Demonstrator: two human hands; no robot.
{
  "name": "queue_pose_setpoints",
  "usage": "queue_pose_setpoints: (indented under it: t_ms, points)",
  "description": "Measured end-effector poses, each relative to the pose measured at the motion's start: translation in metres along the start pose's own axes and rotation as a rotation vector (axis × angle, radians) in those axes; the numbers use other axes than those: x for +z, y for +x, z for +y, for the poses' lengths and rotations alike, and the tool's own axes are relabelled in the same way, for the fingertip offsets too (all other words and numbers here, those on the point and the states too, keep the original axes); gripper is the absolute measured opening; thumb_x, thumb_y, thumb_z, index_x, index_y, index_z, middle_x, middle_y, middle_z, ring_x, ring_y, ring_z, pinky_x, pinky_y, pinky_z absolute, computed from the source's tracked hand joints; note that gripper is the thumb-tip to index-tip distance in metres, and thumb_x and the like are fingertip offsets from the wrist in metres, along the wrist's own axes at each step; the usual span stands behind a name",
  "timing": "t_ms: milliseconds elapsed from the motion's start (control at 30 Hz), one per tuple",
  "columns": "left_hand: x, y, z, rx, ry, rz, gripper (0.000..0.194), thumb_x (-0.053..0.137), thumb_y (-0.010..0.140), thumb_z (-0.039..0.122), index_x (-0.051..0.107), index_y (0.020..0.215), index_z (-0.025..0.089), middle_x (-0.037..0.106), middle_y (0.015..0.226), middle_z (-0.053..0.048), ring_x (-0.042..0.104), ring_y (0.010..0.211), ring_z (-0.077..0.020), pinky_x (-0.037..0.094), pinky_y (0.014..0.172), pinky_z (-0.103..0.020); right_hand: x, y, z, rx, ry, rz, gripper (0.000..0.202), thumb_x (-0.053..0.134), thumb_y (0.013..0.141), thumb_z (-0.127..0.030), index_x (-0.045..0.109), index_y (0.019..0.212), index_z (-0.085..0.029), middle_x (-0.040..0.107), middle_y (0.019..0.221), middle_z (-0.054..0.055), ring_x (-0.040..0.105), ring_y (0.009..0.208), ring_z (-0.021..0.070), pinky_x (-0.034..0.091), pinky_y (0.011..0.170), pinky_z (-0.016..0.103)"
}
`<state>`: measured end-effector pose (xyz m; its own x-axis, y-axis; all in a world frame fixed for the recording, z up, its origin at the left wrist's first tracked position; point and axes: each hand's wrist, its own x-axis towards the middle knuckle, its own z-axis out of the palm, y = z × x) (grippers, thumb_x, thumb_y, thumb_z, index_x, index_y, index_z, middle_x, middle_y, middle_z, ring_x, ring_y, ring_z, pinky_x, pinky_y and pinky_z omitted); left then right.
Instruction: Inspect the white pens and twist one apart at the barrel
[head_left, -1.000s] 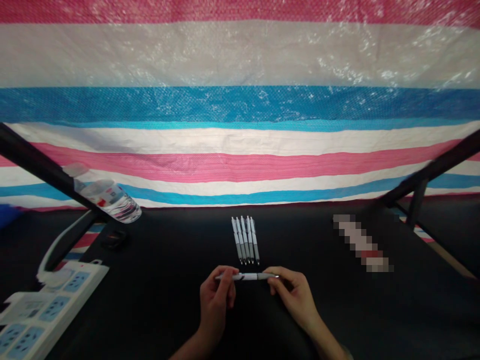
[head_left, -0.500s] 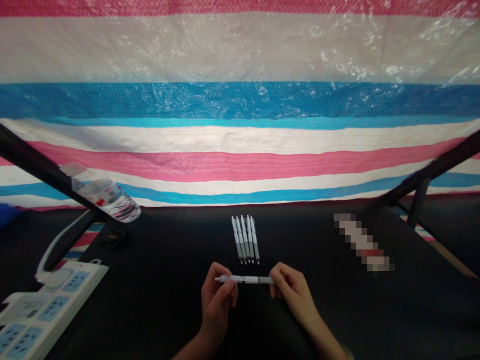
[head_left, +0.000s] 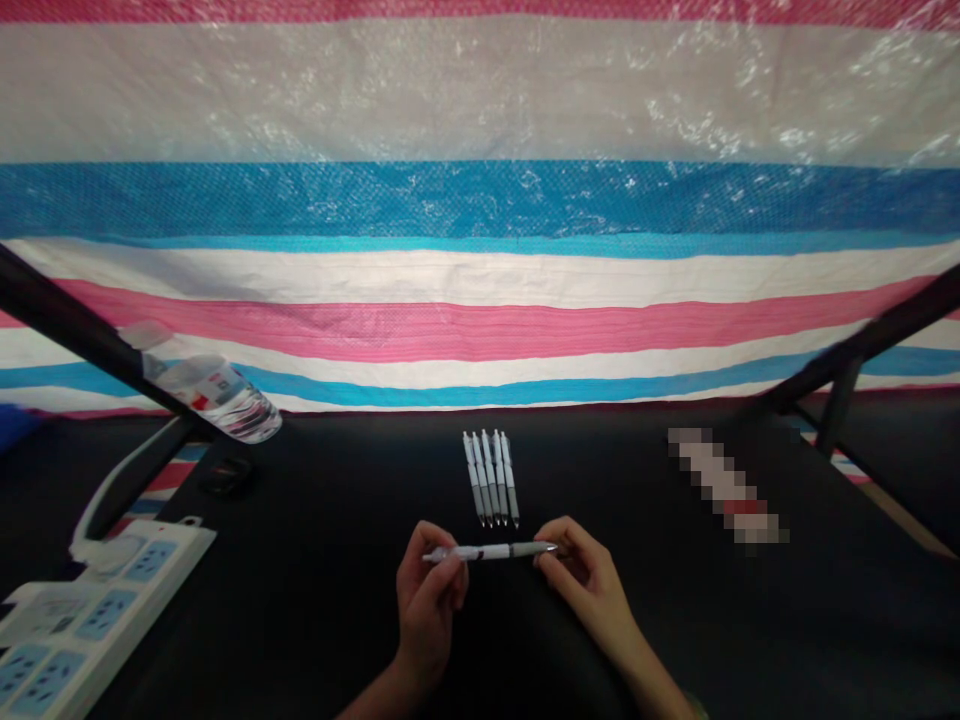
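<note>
A white pen with a grey grip (head_left: 491,552) lies level between my hands, its metal tip pointing right. My left hand (head_left: 433,585) pinches its clip end between thumb and fingers. At the tip end, my right hand (head_left: 577,570) has its thumb and fingertips around the pen, with the metal point showing between them; whether they press on it is hard to see. Just beyond my hands, several similar white and grey pens (head_left: 490,478) lie side by side on the black table (head_left: 337,520), tips toward me.
At the left are a white power strip (head_left: 142,600) with a plugged-in cable, a black mouse-like object (head_left: 227,476) and a clear water bottle (head_left: 225,398). A pixelated item (head_left: 724,485) lies at the right. Striped sheeting (head_left: 480,330) hangs behind, between dark bars.
The pen has shifted slightly left and up, and its tip end is raised. My right fingers have opened a little around the tip, which now shows.
</note>
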<state>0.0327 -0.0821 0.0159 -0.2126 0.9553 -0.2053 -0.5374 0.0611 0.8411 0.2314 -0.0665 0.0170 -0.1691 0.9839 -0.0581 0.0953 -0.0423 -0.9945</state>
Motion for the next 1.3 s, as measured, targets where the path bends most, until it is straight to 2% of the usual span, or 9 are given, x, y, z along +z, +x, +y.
queue_pose_setpoints:
  t_ms: [133,300,467,633,833,933,1033,1200,1300]
  points:
    - [0.000,0.000,0.000,0.010,0.002,-0.003,0.027,0.077,0.076,0.037,0.057,0.074,0.019,0.043,0.049,0.008,0.036,0.042,-0.0065,0.027,0.041,-0.016,0.000,0.001,0.000,0.043,-0.004,-0.029,0.053,0.049,0.099,-0.058,0.059,0.067,-0.018,0.057,0.059,0.000,0.046,0.050,0.0106,0.033,0.050,0.024]
    - [0.000,0.000,0.001,0.004,0.007,0.002,0.026,0.077,0.075,0.035,0.057,0.073,0.019,0.043,0.049,0.008,0.035,0.042,-0.0066,0.027,0.041,-0.016,0.000,0.001,-0.003,0.025,0.044,0.018,0.041,0.067,0.088,-0.059,0.063,0.080,-0.019,0.060,0.067,-0.001,0.048,0.054,0.0112,0.034,0.051,0.023]
    - [0.001,0.001,0.003,-0.016,0.015,0.016,0.027,0.078,0.074,0.036,0.056,0.073,0.019,0.042,0.048,0.008,0.035,0.042,-0.0067,0.027,0.041,-0.017,0.002,0.002,-0.002,0.055,0.028,0.000,0.053,0.054,0.095,-0.062,0.056,0.064,-0.019,0.056,0.057,-0.001,0.046,0.048,0.0103,0.032,0.047,0.024]
    - [0.001,0.001,0.002,-0.014,0.007,0.020,0.027,0.078,0.074,0.033,0.056,0.072,0.019,0.043,0.049,0.008,0.036,0.043,-0.0065,0.028,0.042,-0.017,0.001,0.001,-0.001,0.043,0.121,0.009,0.040,0.069,0.087,-0.057,0.061,0.081,-0.019,0.059,0.067,-0.002,0.048,0.053,0.0104,0.035,0.050,0.022]
    - [0.001,0.000,0.003,-0.032,0.021,0.023,0.027,0.078,0.074,0.034,0.056,0.072,0.019,0.043,0.050,0.008,0.036,0.044,-0.0067,0.028,0.042,-0.017,0.002,0.002,0.001,0.081,0.120,-0.009,0.046,0.062,0.093,-0.058,0.058,0.070,-0.018,0.060,0.060,0.000,0.048,0.047,0.0092,0.034,0.048,0.022]
    - [0.001,0.001,0.004,-0.040,0.031,0.022,0.028,0.078,0.074,0.036,0.055,0.072,0.019,0.042,0.050,0.008,0.035,0.043,-0.0068,0.028,0.042,-0.017,0.003,0.002,0.004,0.065,0.189,0.021,0.038,0.074,0.085,-0.054,0.062,0.080,-0.019,0.060,0.063,-0.002,0.047,0.048,0.0088,0.035,0.046,0.021]
    - [0.000,0.001,0.003,-0.034,0.028,0.020,0.028,0.077,0.074,0.036,0.055,0.072,0.019,0.041,0.049,0.008,0.034,0.042,-0.0067,0.027,0.041,-0.016,0.003,0.003,0.007,0.095,0.280,0.001,0.040,0.075,0.084,-0.056,0.063,0.094,-0.019,0.065,0.072,0.000,0.051,0.048,0.0095,0.032,0.039,0.019]
    - [0.000,0.003,0.001,-0.026,0.019,0.024,0.027,0.077,0.074,0.035,0.056,0.072,0.019,0.040,0.048,0.009,0.033,0.041,-0.0064,0.026,0.040,-0.016,0.004,0.005,0.007,0.162,0.286,-0.062,0.043,0.071,0.086,-0.058,0.058,0.077,-0.018,0.066,0.063,0.001,0.053,0.042,0.0091,0.033,0.037,0.017]
    - [-0.001,0.004,0.002,-0.019,0.008,0.033,0.026,0.078,0.074,0.034,0.056,0.071,0.019,0.041,0.048,0.009,0.033,0.042,-0.0062,0.026,0.041,-0.017,0.004,0.005,0.007,0.146,0.328,-0.025,0.041,0.079,0.080,-0.055,0.060,0.086,-0.019,0.066,0.065,0.000,0.057,0.047,0.0114,0.038,0.040,0.019]
